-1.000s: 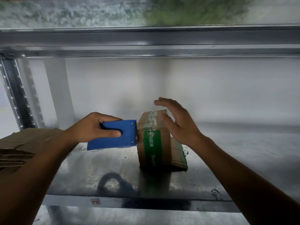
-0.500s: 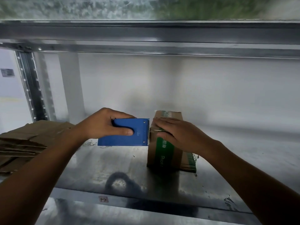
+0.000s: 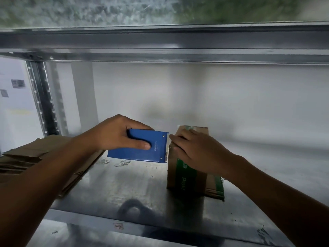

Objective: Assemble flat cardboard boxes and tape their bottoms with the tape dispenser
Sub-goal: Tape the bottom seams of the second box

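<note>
Small cardboard box upright on metal shelf, 4 o'clock of centre. Right hand flat on box top, grip uncurled, holding nothing. Blue tape dispenser at box's 9 o'clock, left hand grip curled round it. Flat cardboard stack far 9 o'clock.

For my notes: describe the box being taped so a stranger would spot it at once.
On the metal shelf, right of centre, a small cardboard box stands under the right hand, next to the blue tape dispenser in the left hand. Unlike the flat cardboard stacked at far left, it is folded up and bears a green printed band.
</note>
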The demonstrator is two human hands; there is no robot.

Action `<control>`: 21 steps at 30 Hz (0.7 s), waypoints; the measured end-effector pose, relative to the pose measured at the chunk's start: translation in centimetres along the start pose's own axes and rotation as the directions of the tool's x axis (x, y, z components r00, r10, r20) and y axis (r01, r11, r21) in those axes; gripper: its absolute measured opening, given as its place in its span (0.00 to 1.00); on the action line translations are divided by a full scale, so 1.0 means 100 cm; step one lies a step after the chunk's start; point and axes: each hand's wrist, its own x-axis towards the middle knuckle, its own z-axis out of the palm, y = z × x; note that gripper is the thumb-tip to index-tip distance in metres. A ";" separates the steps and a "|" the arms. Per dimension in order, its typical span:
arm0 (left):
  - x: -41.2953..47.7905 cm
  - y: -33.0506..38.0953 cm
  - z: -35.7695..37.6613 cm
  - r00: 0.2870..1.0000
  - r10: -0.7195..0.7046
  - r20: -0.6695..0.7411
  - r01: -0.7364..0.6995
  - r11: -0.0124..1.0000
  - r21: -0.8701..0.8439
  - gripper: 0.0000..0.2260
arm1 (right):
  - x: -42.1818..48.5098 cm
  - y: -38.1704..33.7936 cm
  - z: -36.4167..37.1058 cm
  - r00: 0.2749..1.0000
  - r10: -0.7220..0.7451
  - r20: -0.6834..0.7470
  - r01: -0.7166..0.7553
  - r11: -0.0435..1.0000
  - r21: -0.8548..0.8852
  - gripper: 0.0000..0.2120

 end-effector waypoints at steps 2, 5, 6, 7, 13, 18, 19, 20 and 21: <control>0.001 0.002 -0.001 1.000 -0.006 -0.006 0.006 0.999 0.038 0.21 | 0.001 -0.004 0.002 1.000 0.005 0.008 -0.004 0.999 -0.035 0.37; -0.002 0.002 -0.002 1.000 -0.005 0.012 0.005 1.000 0.003 0.21 | 0.000 0.000 0.005 1.000 -0.007 0.005 0.007 0.999 -0.040 0.36; -0.004 0.001 -0.003 1.000 -0.007 0.020 0.007 1.000 -0.023 0.20 | -0.001 0.002 0.007 1.000 -0.006 0.004 0.006 0.999 -0.041 0.34; -0.005 0.000 -0.004 1.000 -0.010 0.020 0.011 0.999 -0.047 0.20 | -0.002 0.003 0.008 1.000 0.007 0.001 -0.007 1.000 -0.030 0.31; -0.015 -0.004 -0.005 0.999 -0.039 0.010 0.040 0.992 -0.117 0.20 | -0.003 0.000 0.005 1.000 0.025 0.009 -0.025 1.000 0.007 0.32; -0.018 -0.006 -0.009 0.996 -0.086 -0.005 0.085 0.993 -0.082 0.19 | -0.004 -0.002 0.001 0.999 0.031 0.027 -0.031 1.000 -0.003 0.32; -0.017 -0.005 -0.009 0.996 -0.094 -0.007 0.093 0.994 -0.059 0.20 | -0.005 -0.002 0.000 0.999 0.034 0.026 -0.034 0.999 -0.002 0.32; -0.016 -0.003 -0.009 0.995 -0.103 -0.007 0.103 0.994 -0.035 0.20 | -0.005 -0.002 0.001 0.999 0.032 0.020 -0.032 0.999 -0.009 0.30; -0.014 -0.001 -0.009 0.994 -0.114 -0.006 0.114 0.994 -0.008 0.20 | -0.005 -0.002 0.002 1.000 0.029 0.013 -0.028 0.999 -0.017 0.27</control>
